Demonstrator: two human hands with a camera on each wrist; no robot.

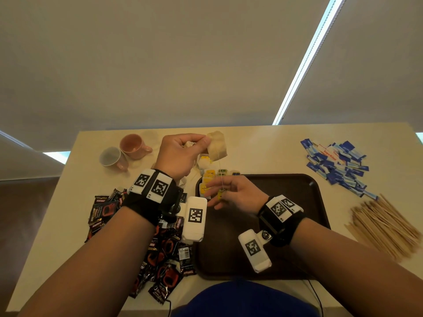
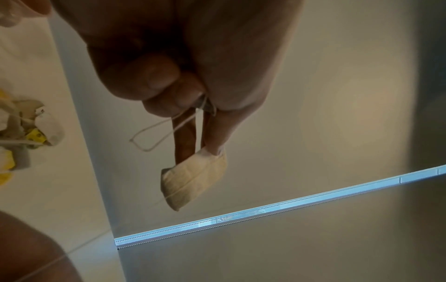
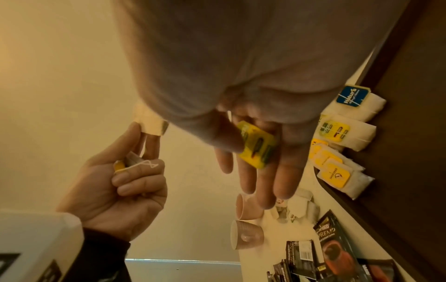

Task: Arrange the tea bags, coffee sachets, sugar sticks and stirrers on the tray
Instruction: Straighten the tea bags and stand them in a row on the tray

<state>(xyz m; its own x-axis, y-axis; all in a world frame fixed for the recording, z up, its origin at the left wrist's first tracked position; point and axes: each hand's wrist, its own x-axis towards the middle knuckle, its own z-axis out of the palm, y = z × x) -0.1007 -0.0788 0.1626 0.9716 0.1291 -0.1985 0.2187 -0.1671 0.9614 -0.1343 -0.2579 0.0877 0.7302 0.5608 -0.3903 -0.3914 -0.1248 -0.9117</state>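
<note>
Tea bag (image 1: 217,145) hung above the surface (image 1: 263,147), pinched in our left hand (image 1: 180,152); right hand (image 1: 231,193) pinched its yellow tag (image 3: 257,147) over the tray (image 1: 297,202). Light, floppy, tearable, so we'd hold the tag.

Tray (image 1: 286,225) sits center-near on surface (image 1: 263,147). Tea bags (image 1: 209,179) lined up in tray's far-left corner, more (image 1: 201,164) loose just behind it. Sachets (image 1: 160,248) piled left of tray. Cups (image 1: 124,153) far left. Sugar sticks (image 1: 338,165) far right, stirrers (image 1: 384,225) near right, off tray.
</note>
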